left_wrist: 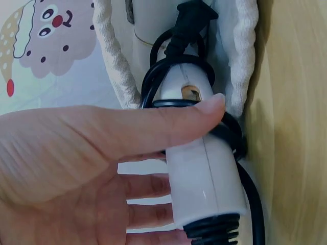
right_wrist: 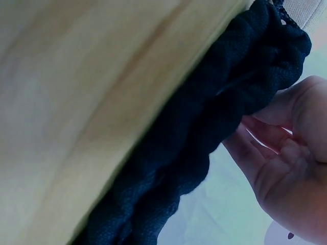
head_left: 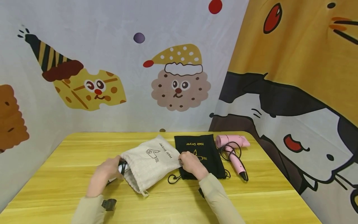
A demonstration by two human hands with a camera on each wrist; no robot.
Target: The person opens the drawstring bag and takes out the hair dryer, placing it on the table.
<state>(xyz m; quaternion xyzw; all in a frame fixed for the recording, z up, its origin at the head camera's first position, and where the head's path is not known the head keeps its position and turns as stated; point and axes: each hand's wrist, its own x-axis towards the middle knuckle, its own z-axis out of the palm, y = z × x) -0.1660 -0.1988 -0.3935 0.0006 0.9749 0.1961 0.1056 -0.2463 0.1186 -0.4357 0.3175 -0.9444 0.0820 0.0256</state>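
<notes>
My left hand grips the handle of a white hair dryer, thumb across the front and fingers behind it. A black cord is wound round that handle, its plug lying near the bag's mouth. The dryer's upper part is inside a beige cloth drawstring bag printed "Hair Dryer", its mouth toward my left hand. With curled fingers, my right hand pinches the bag's right corner. Beneath that hand lies a black drawstring bag with yellow print; its gathered edge fills the middle of the right wrist view.
A pink hair dryer with a coiled black cord lies at the table's right side, beside the black bag. The wooden table meets a cartoon-printed cloth at the back and right.
</notes>
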